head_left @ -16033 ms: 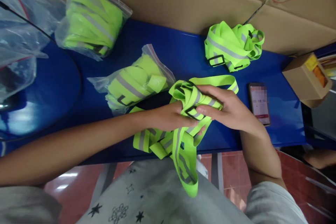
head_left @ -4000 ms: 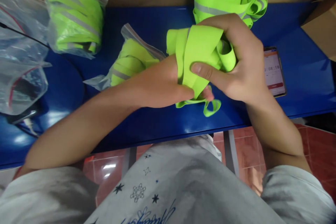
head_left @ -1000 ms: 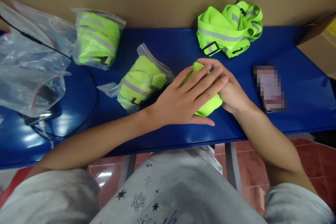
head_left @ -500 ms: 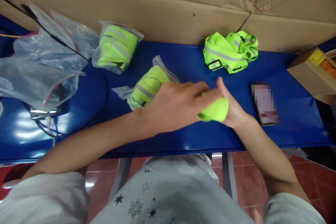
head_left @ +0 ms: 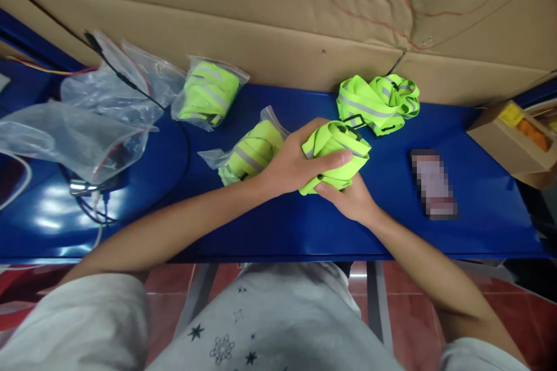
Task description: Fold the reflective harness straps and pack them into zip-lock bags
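Note:
A folded bundle of neon yellow reflective strap [head_left: 339,148] is held between my two hands above the blue table [head_left: 278,237]. My left hand [head_left: 293,165] grips its left side, thumb across the front. From below and the right, my right hand [head_left: 354,200] holds the same bundle, its fingers mostly hidden behind it. Just left of my hands lies a bagged yellow strap roll [head_left: 252,151], partly covered by my left hand. Another bagged roll [head_left: 211,93] sits farther back. Behind the held bundle, a loose heap of yellow strap [head_left: 376,98] with black buckles rests by the cardboard.
Clear plastic bags [head_left: 82,133] and black cables lie at the left, beside a small device [head_left: 82,187]. A phone [head_left: 433,184] is on the right, with an open cardboard box [head_left: 500,139] beyond it. Cardboard [head_left: 261,29] lines the back.
The yellow bundle in my hands has turned, so more of it shows. My left thumb now lies across its front, and my right hand has moved left beneath it. The view has shifted slightly.

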Action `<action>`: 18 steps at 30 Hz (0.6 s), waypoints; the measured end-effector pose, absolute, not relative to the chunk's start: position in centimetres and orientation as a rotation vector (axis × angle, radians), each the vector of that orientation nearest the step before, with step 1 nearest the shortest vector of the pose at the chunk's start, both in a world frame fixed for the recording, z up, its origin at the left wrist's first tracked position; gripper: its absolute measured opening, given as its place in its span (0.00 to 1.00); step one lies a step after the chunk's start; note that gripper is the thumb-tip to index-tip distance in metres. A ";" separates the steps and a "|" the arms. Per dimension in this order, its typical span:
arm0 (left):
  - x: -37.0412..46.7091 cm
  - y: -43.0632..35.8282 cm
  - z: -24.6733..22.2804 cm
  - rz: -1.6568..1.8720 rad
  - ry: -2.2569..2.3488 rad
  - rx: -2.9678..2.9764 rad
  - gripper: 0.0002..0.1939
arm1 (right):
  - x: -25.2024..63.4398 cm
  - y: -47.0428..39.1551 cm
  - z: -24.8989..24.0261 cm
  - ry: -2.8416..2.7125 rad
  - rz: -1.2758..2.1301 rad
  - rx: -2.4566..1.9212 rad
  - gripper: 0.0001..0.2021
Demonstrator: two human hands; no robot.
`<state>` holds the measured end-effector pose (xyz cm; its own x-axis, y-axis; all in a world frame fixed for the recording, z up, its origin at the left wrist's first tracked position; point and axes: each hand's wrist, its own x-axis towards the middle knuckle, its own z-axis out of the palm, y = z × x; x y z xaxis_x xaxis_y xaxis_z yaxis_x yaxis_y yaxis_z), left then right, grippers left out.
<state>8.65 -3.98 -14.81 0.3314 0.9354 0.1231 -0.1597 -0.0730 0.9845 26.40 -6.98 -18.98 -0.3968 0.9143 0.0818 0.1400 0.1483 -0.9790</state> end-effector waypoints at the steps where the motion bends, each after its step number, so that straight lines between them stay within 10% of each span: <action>1: 8.8 -4.2 -15.3 1.079 0.812 1.307 0.27 | 26.2 -7.1 -19.0 -1.626 1.405 -1.016 0.23; 18: 10.8 -4.7 -18.6 0.981 0.591 1.182 0.44 | 28.3 -5.0 -15.8 -1.050 1.836 -1.204 0.26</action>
<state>10.81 -4.67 -18.65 0.4793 0.8717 0.1020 -0.3171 0.0637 0.9462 28.28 -4.96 -15.84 -0.3292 0.8660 -0.3763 -0.1148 -0.4322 -0.8944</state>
